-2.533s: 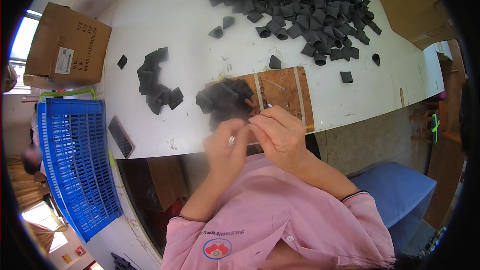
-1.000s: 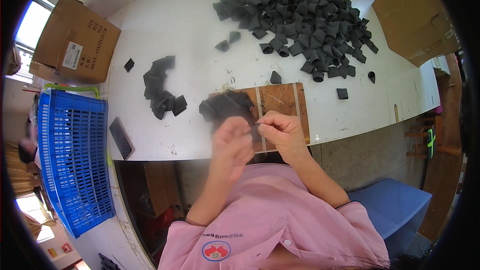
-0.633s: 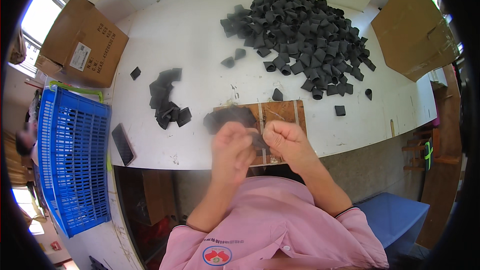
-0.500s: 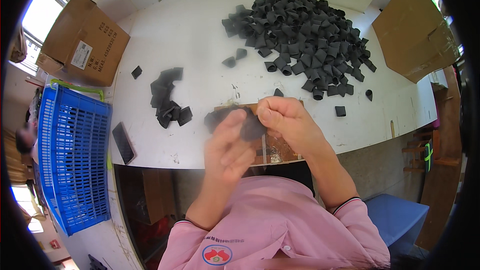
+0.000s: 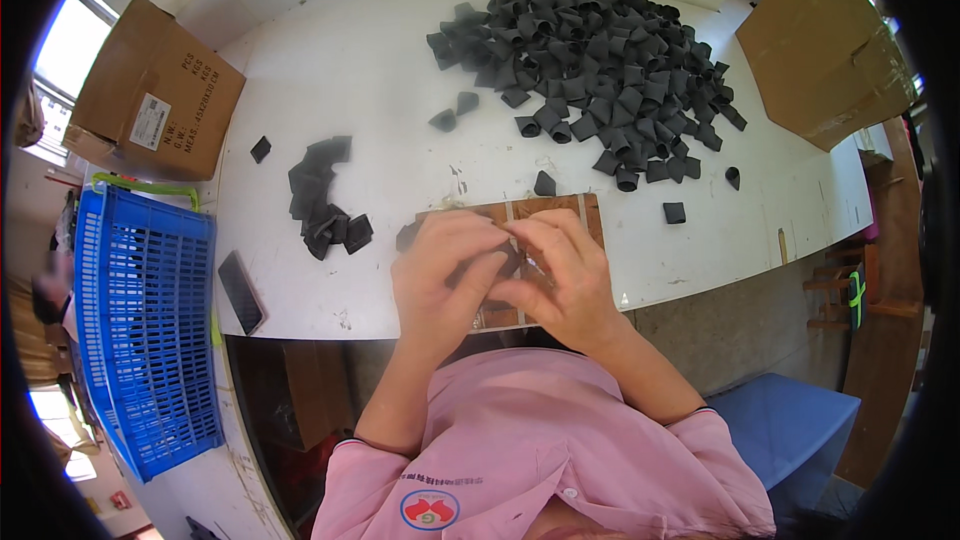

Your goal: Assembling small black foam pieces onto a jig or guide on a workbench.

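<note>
both hands meet over the brown board (image 5: pixel 560 210) at the near edge of the white table (image 5: pixel 380 70). the left hand (image 5: pixel 440 275) and right hand (image 5: pixel 560 275) have their fingers curled together and pinched on a small black piece (image 5: pixel 508 262) held between them, just above the board; most of it is hidden by the fingers. a big black pile (image 5: pixel 590 60) lies beyond the board, a smaller black stack (image 5: pixel 322 195) to its left. a blue crate (image 5: pixel 145 320) stands left of the table, a cardboard box (image 5: pixel 155 90) at its far left corner.
</note>
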`<act>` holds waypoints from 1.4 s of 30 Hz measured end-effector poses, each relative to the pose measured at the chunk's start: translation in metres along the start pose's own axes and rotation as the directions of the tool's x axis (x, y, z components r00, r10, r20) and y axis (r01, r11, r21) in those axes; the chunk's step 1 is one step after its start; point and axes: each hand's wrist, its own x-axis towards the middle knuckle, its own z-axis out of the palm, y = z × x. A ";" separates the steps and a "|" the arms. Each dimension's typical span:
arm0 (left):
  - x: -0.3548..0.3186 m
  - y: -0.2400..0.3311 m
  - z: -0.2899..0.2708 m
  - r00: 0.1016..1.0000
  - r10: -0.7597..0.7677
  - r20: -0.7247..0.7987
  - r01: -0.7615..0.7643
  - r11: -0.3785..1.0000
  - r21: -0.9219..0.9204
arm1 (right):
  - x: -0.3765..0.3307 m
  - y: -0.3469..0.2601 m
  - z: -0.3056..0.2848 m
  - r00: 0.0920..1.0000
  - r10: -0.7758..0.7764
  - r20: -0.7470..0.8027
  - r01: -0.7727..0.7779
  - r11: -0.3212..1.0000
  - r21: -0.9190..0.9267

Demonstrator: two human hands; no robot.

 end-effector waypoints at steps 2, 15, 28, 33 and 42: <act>-0.001 0.002 0.006 0.996 -0.031 -0.087 0.030 0.999 -0.016 | 0.002 0.002 0.005 0.993 -0.118 -0.014 0.116 0.986 -0.121; -0.017 0.018 0.012 0.734 -0.657 -0.174 0.241 0.491 -0.837 | 0.009 0.006 0.018 0.953 -0.300 -0.038 0.275 0.911 -0.307; -0.012 0.009 0.001 0.948 -0.265 -0.175 0.214 0.940 -0.265 | 0.023 0.012 -0.006 0.985 -0.058 0.161 0.027 0.982 0.187; -0.019 0.008 0.006 0.960 -0.138 -0.244 0.127 0.990 -0.060 | 0.035 0.024 -0.010 0.941 -0.197 0.275 0.141 0.967 0.212; -0.021 -0.009 0.000 0.919 -0.325 -0.224 0.183 0.853 -0.490 | 0.024 0.013 0.003 0.950 -0.283 0.135 0.289 0.957 -0.033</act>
